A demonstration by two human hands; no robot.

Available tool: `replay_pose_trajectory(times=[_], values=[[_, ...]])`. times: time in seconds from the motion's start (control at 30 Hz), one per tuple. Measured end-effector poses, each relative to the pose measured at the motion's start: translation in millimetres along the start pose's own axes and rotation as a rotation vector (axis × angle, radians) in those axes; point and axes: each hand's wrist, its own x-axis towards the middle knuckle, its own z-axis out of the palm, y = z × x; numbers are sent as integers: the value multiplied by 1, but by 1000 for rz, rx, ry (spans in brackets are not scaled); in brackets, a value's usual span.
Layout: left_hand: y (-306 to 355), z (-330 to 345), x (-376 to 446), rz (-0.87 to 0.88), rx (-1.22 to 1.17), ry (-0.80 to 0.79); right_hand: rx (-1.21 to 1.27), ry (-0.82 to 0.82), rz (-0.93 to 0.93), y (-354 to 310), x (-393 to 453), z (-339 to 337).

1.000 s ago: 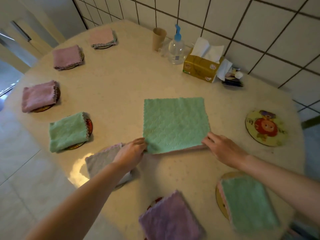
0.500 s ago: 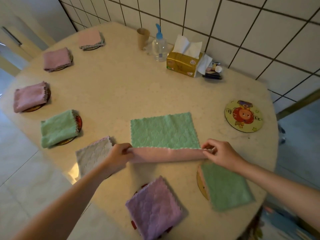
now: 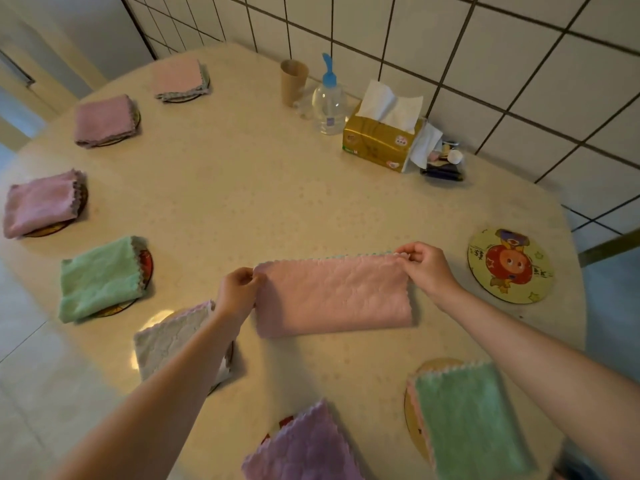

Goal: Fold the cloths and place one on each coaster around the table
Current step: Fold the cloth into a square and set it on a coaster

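A cloth [image 3: 332, 296], pink side up with a thin green edge showing along its far side, lies folded in half on the beige table [image 3: 242, 188]. My left hand [image 3: 237, 291] pinches its far-left corner and my right hand [image 3: 427, 270] pinches its far-right corner. A bare round coaster with a cartoon picture [image 3: 510, 266] lies to the right of my right hand. Folded cloths sit on coasters around the table: pale pink [image 3: 181, 79], pink [image 3: 104, 121], pink [image 3: 40, 202], green [image 3: 98, 278], white [image 3: 169, 339], purple [image 3: 301, 445] and green [image 3: 471, 420].
Against the tiled wall at the back stand a brown cup [image 3: 293, 83], a clear pump bottle with a blue top [image 3: 328, 98], a gold tissue box [image 3: 381, 140] and a small heap of odds and ends [image 3: 445, 162]. The table's edge curves round on the left and right.
Both hands lifted the near edge of the flat green cloth and carried it over to the far edge, so the cloth now lies doubled with its pink side up.
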Motion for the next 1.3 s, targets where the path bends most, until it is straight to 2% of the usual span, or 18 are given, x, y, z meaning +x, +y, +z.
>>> replay_pose_trajectory(times=[0.13,0.3,0.53,0.7,0.73,0.8,0.83,0.87,0.9,0.97,1.0,1.07,1.3], values=[[0,7,7,26,44,25,-83,-16,7,5,13,6],[-8,10,15,51,215,87,-154,20,24,8,20,8],[-4,12,12,72,261,107,-155,44,38,6,29,9],[5,12,5,80,321,125,-286,50,3,-4,27,8],[6,12,-2,108,369,164,-345,65,-31,-7,21,6],[2,12,-22,351,596,255,-518,81,-182,-10,0,1],[-3,15,-33,533,701,229,-603,39,-298,-9,-14,0],[-11,20,-46,687,769,129,-671,-49,-420,-6,-31,1],[-20,27,-58,784,821,-15,-722,-166,-533,0,-49,4],[-41,40,-79,871,942,-265,-872,-325,-750,18,-80,13],[-51,45,-86,885,1013,-333,-949,-353,-840,30,-90,17],[-66,49,-89,846,1113,-387,-1047,-391,-875,47,-99,20],[-81,16,-81,796,1237,-365,-1137,-354,-908,50,-90,1]])
